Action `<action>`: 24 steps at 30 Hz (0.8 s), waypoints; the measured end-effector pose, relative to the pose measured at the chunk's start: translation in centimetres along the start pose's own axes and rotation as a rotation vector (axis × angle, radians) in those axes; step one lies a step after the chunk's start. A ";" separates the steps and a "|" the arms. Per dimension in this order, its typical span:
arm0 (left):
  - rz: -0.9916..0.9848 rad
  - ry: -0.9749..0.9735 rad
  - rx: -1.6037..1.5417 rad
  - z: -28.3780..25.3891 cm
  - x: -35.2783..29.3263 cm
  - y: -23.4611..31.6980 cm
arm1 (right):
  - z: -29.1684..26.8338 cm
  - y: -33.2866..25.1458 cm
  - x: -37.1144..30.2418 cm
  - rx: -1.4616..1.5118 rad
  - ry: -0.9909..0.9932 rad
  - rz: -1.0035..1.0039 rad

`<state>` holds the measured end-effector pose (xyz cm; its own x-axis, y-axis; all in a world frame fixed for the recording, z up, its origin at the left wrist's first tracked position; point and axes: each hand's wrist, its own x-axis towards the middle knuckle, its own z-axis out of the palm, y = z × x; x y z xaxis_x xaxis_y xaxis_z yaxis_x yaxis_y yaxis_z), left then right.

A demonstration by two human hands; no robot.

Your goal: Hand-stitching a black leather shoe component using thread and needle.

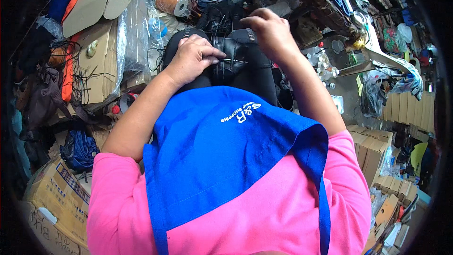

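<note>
Over the black leather shoe (pixel 228 69), the left hand (pixel 194 54) pinches a needle-like tool (pixel 237 60); a slip could prick skin. Right of the shoe, the right hand (pixel 271 29) curls, contents unclear.

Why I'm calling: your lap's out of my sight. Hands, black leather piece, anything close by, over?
Left hand at thin tool, grip unclear. Right hand raised, contents unclear. Black leather piece beneath tool. Orange spool beyond left hand, apart.
</note>
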<state>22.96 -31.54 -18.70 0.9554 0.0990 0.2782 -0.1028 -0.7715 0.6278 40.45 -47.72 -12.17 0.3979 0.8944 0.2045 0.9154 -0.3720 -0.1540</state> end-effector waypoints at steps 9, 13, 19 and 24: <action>-0.017 -0.041 -0.039 0.0 -0.1 -0.7 | 1.7 -1.5 -5.2 0.600 -0.178 0.106; -0.073 -0.046 -0.062 0.2 -0.1 -0.4 | 3.8 -1.4 -5.3 0.735 -0.134 0.174; -0.079 0.061 -0.018 0.6 -0.5 0.7 | 5.3 -1.9 -5.7 0.661 -0.050 0.123; -0.187 0.027 -0.013 1.3 0.0 1.1 | 6.3 -2.4 -5.5 0.739 -0.009 0.195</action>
<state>23.15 -33.18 -18.94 0.9504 0.2570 0.1754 0.0719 -0.7296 0.6801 35.69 -50.18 -18.99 0.5448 0.8326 0.0995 0.5477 -0.2635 -0.7941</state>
